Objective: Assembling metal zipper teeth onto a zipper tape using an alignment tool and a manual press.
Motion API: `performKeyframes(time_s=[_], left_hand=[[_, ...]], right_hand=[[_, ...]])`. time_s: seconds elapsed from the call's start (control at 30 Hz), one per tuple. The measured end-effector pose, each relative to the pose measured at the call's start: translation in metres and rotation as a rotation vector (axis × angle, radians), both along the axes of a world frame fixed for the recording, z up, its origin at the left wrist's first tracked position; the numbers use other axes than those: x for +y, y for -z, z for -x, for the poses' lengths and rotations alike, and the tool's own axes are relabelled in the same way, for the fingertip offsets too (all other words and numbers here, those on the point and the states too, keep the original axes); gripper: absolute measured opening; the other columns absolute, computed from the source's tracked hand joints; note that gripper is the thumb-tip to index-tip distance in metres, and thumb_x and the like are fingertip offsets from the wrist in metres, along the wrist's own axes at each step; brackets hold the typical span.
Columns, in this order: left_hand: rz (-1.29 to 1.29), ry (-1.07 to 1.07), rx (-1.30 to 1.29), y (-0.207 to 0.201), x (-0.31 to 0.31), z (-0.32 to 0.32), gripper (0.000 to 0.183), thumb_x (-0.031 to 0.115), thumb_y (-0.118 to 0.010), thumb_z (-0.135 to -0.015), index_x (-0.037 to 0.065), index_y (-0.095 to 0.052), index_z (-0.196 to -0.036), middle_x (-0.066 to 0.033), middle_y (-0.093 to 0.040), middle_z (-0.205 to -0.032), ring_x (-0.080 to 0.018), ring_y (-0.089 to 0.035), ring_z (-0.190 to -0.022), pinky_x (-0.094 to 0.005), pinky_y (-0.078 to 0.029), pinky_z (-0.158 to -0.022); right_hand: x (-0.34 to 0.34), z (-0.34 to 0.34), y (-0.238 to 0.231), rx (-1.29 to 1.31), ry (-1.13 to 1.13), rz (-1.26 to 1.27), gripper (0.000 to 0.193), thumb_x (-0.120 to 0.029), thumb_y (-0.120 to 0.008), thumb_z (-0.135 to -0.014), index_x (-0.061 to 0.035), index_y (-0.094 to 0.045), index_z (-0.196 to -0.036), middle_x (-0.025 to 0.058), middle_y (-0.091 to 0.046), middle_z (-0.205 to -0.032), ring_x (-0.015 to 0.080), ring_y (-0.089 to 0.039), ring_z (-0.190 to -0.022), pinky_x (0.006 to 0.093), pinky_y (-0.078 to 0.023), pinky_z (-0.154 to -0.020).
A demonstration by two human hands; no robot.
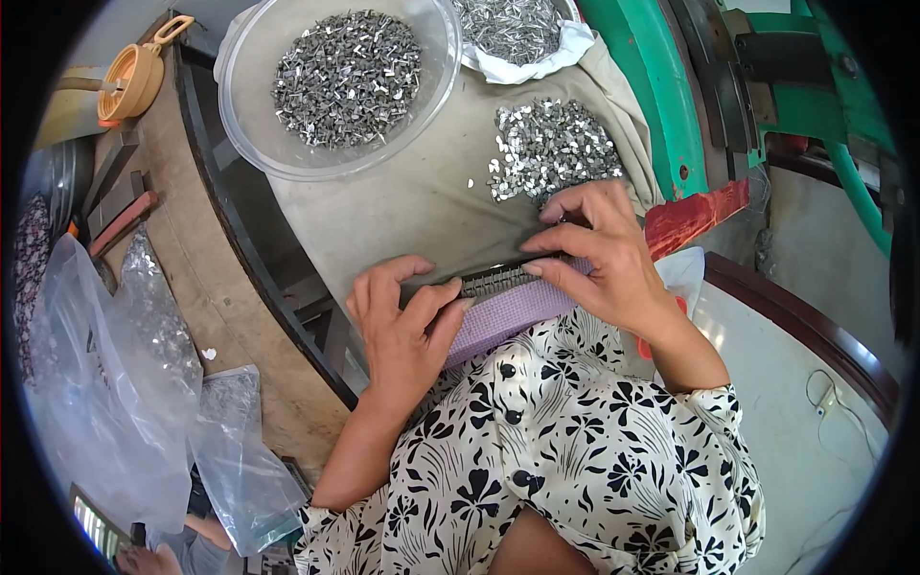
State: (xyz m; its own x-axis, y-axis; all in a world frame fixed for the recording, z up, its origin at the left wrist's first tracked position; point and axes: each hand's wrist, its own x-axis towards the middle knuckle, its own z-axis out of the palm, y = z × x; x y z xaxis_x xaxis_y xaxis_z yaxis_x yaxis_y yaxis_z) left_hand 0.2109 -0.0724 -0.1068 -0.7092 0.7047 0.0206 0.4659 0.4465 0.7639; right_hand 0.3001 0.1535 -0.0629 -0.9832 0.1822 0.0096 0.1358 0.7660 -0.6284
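At the pin-lined strip (pixel 494 281), the left hand (pixel 385 318) is nearly pinching its fingers, the right hand (pixel 615 251) curling half-open; holds unclear.

Shiny metal pieces (pixel 554 151), rough woven lilac strip (pixel 508 318)

Cannot see the right end of the row of fine metal pins (pixel 494 281), hidden at centre right under the fingers (pixel 563 276) of the right hand (pixel 613 249); cannot tell what lies between them. Cannot trace the left end of the lilac woven strip (pixel 513 318) behind the left hand (pixel 395 321). Cannot follow the clear plastic basin (pixel 247 120) past the top edge. Cannot identify the red object (pixel 645 348), mostly covered by the right forearm (pixel 690 355).
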Motion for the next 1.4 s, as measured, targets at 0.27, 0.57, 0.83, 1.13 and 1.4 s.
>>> performKeyframes(time_s=[0.27,0.57,0.83,1.13,1.4], left_hand=[[0.002,0.008,-0.003,-0.001,0.000,-0.001,0.025,0.015,-0.082,-0.070,0.015,-0.073,-0.093,-0.0033,-0.059,-0.113,-0.0258,-0.051,-0.106,-0.0394,-0.034,-0.092],[-0.011,0.013,0.016,0.002,-0.002,-0.002,0.025,0.016,-0.083,-0.069,0.016,-0.074,-0.093,-0.0034,-0.059,-0.113,-0.0254,-0.051,-0.106,-0.0388,-0.033,-0.091],[0.001,0.015,0.035,-0.003,0.001,0.000,0.024,0.012,-0.083,-0.069,0.011,-0.073,-0.091,-0.0070,-0.060,-0.110,-0.0268,-0.052,-0.105,-0.0379,-0.037,-0.090],[-0.034,0.010,0.003,0.002,-0.002,-0.001,0.023,0.016,-0.082,-0.071,0.016,-0.073,-0.093,-0.0044,-0.060,-0.113,-0.0251,-0.052,-0.107,-0.0392,-0.033,-0.092],[-0.046,0.021,-0.006,0.001,-0.002,0.001,0.023,0.016,-0.082,-0.071,0.016,-0.073,-0.092,-0.0048,-0.060,-0.113,-0.0258,-0.052,-0.107,-0.0394,-0.033,-0.092]], right_hand=[[0.007,-0.008,0.002,0.148,0.089,0.006,0.016,-0.010,-0.081,-0.071,-0.0093,-0.076,-0.086,0.0029,-0.062,-0.092,0.0231,-0.053,-0.090,0.0341,-0.043,-0.080],[0.003,-0.062,0.003,0.280,0.103,-0.373,0.026,-0.009,-0.084,-0.062,-0.0123,-0.076,-0.087,0.0026,-0.059,-0.087,0.0242,-0.052,-0.083,0.0360,-0.042,-0.073],[-0.018,-0.039,0.022,0.267,-0.110,-0.441,0.030,-0.021,-0.065,-0.068,-0.0185,-0.077,-0.096,-0.0029,-0.061,-0.094,0.0200,-0.053,-0.089,0.0316,-0.043,-0.074],[0.006,-0.057,0.013,0.271,0.190,-0.369,0.031,-0.009,-0.082,-0.062,-0.0143,-0.077,-0.092,0.0011,-0.061,-0.087,0.0234,-0.054,-0.086,0.0352,-0.043,-0.076],[0.028,-0.076,0.022,0.104,0.479,-0.072,0.032,-0.002,-0.080,-0.070,-0.0057,-0.075,-0.102,0.0082,-0.063,-0.097,0.0230,-0.057,-0.088,0.0325,-0.046,-0.074]])
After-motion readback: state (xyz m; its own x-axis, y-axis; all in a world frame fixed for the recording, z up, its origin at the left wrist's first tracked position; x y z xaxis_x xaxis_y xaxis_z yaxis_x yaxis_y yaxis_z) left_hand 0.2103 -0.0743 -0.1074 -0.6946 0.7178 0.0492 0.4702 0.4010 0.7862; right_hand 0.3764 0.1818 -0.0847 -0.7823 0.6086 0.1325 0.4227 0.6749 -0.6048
